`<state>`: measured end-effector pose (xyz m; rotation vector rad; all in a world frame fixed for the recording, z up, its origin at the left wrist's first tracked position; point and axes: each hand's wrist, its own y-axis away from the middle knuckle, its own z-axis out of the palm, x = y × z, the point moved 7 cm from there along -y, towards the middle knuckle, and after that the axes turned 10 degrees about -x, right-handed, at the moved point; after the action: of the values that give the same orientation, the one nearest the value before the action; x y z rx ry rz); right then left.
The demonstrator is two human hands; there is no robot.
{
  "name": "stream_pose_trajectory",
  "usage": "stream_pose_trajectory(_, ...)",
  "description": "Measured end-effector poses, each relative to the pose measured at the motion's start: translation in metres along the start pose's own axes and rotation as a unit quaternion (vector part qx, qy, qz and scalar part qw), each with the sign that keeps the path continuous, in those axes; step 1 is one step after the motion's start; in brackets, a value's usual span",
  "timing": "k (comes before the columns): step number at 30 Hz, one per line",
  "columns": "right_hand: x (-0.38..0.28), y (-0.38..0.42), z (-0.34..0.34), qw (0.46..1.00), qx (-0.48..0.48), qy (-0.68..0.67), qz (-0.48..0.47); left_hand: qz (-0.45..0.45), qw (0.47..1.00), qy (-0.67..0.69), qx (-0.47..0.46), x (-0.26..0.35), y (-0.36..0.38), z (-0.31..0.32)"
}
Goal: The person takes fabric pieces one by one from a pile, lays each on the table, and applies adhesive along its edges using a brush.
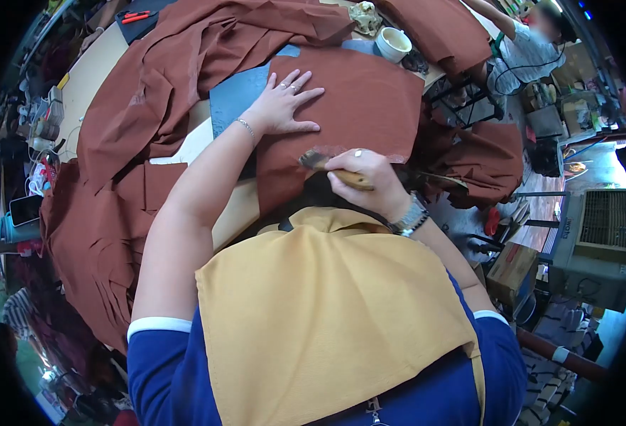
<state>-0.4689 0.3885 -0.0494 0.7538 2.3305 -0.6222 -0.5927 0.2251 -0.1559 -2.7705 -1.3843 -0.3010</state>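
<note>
Brush (340,172) gripped in right hand (371,182)

A workshop, shown by brown sheets (355,92) heaped over a table (89,74), boxes (513,273) and a co-worker (529,57).

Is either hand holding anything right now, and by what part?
The right hand grips a brush by its wooden handle, bristles pointing left. The left hand holds nothing; it rests spread on the brown fabric.
</note>
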Motion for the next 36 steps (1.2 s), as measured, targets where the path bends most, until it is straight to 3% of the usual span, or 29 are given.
stream_pose_trajectory(4,0.001,0.017,-0.015,0.997,-0.061,0.013,0.046,0.019,1.0,-0.017,0.008,-0.002,-0.006,-0.003)
stream_pose_trajectory(10,-0.02,0.0,-0.011,0.998,0.001,0.012,-0.056,0.016,1.0,-0.019,0.012,-0.005,-0.009,-0.001)
stream_pose_trajectory(12,-0.008,0.0,0.008,0.997,-0.055,0.007,-0.047,-0.015,0.999,-0.031,0.006,-0.006,-0.007,-0.005)
stream_pose_trajectory(15,0.002,0.019,-0.005,0.997,-0.073,0.017,0.0,-0.255,0.967,-0.01,0.025,-0.028,0.009,-0.006)
stream_pose_trajectory(21,-0.015,0.009,-0.015,0.999,-0.017,0.014,-0.035,-0.204,0.979,0.007,0.031,-0.036,-0.006,-0.002)
stream_pose_trajectory(24,-0.013,-0.006,0.008,0.997,-0.057,-0.001,-0.053,-0.235,0.967,0.015,0.098,-0.033,0.004,-0.015)
stream_pose_trajectory(26,-0.014,0.0,0.003,0.997,-0.047,-0.013,-0.054,-0.301,0.943,0.073,0.123,-0.04,0.012,-0.012)
stream_pose_trajectory(28,-0.011,0.014,-0.009,0.994,-0.104,0.039,-0.018,-0.281,0.945,0.075,0.151,-0.038,0.012,-0.012)
stream_pose_trajectory(30,-0.007,0.033,-0.036,0.998,-0.054,-0.006,0.028,-0.26,0.952,0.06,0.15,-0.03,0.01,-0.012)
stream_pose_trajectory(32,-0.005,0.054,-0.075,0.994,0.077,0.003,0.08,-0.277,0.95,0.138,0.045,-0.022,0.003,-0.019)
stream_pose_trajectory(33,-0.008,0.063,-0.094,0.987,0.129,0.031,0.093,-0.218,0.913,0.329,0.103,-0.028,-0.008,-0.008)
stream_pose_trajectory(34,-0.004,0.078,-0.11,0.976,0.182,0.048,0.111,-0.145,0.837,0.506,0.153,-0.034,-0.019,0.002)
stream_pose_trajectory(36,0.017,0.114,-0.133,0.943,0.247,-0.055,0.214,-0.108,0.788,0.59,0.14,-0.002,-0.029,-0.058)
